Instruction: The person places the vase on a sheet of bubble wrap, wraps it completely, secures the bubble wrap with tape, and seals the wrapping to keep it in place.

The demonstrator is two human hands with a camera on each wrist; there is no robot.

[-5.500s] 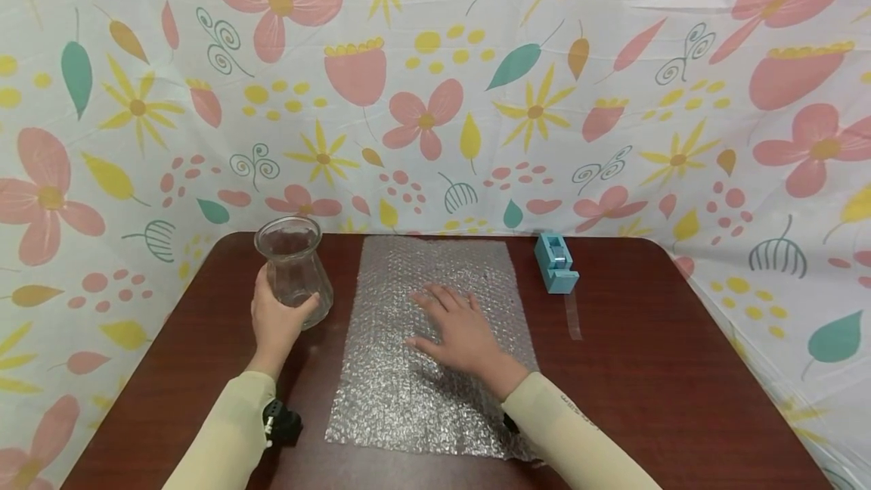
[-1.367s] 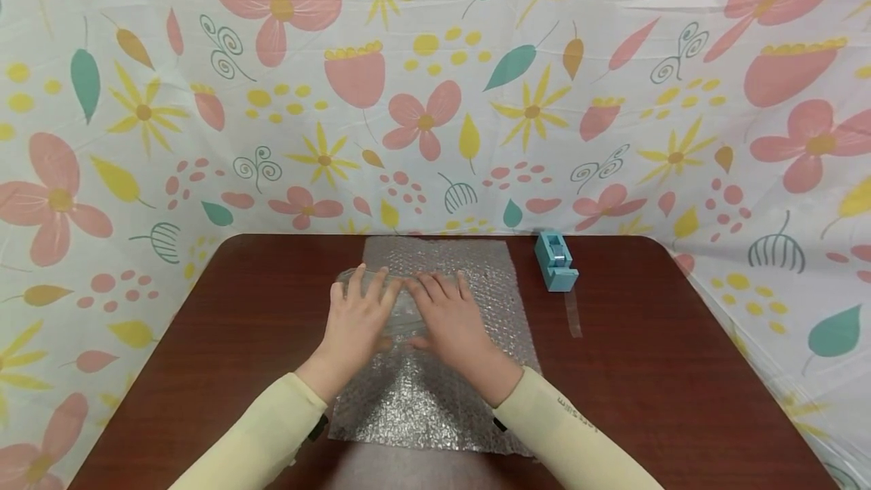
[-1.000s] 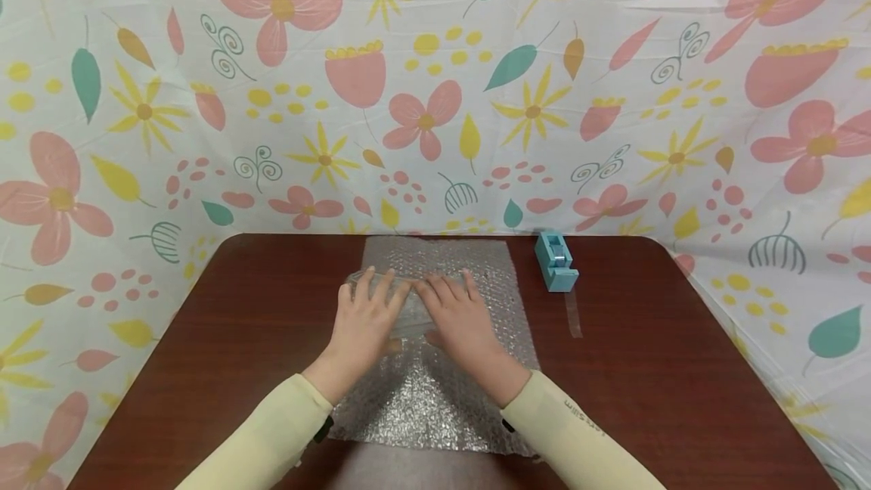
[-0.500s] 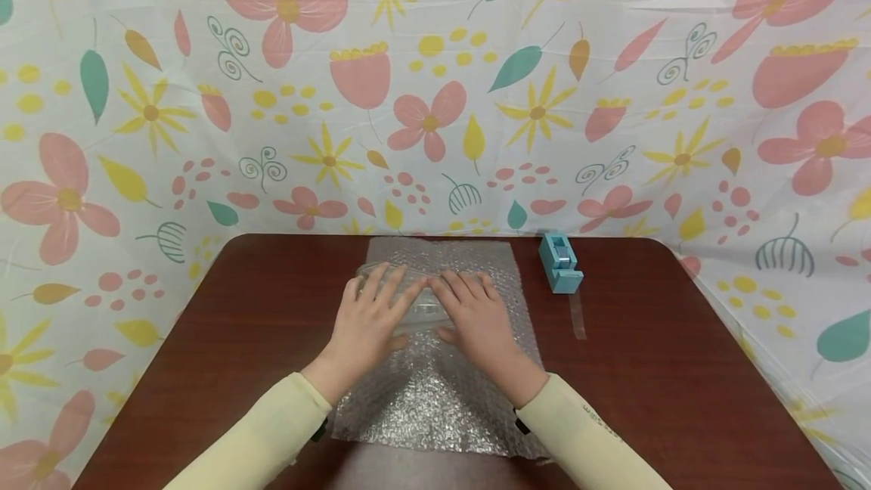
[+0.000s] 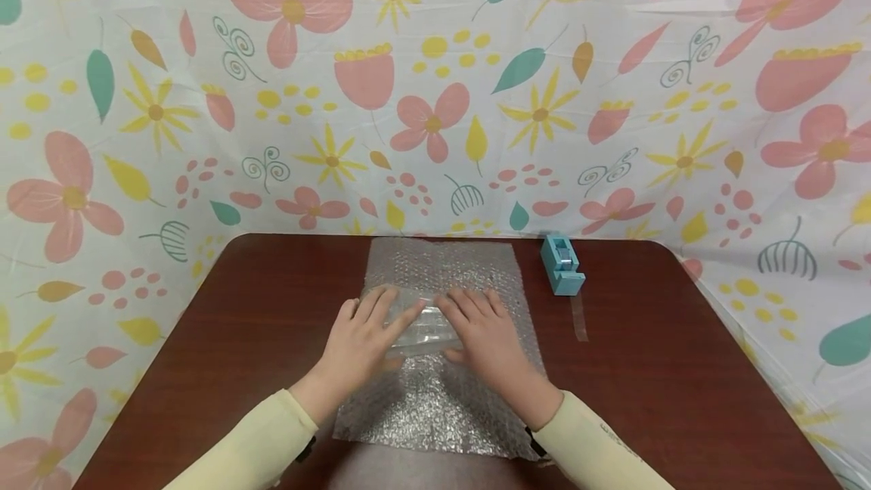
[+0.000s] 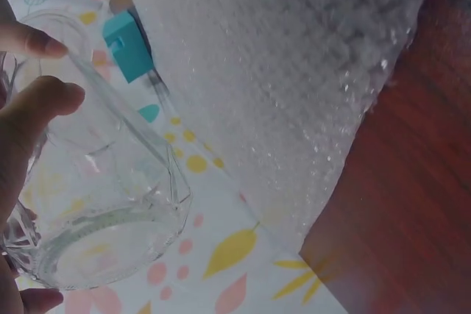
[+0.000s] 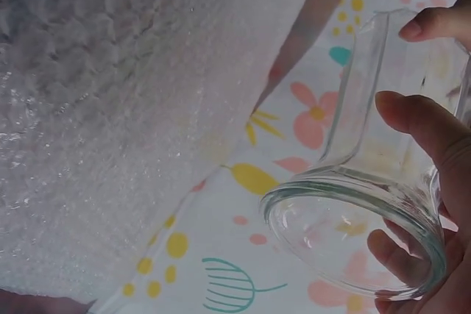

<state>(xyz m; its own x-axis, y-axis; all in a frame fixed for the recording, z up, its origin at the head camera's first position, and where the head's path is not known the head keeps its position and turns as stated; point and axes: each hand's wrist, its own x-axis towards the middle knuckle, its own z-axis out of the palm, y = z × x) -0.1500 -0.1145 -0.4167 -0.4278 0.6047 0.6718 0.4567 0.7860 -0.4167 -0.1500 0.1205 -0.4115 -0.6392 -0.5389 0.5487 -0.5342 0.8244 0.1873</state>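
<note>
Head view: left hand (image 5: 357, 342) and right hand (image 5: 486, 335) are clamping round opposite ends of the vase (image 5: 425, 326), holding it sideways over the wrap (image 5: 435, 414), contact unclear, while the dispenser (image 5: 563, 268) is sitting on the worktop (image 5: 653, 369), right of the wrap.

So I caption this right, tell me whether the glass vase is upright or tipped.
Tipped: the vase runs crosswise over the bubble wrap, base at the left hand, rim at the right hand.
</note>
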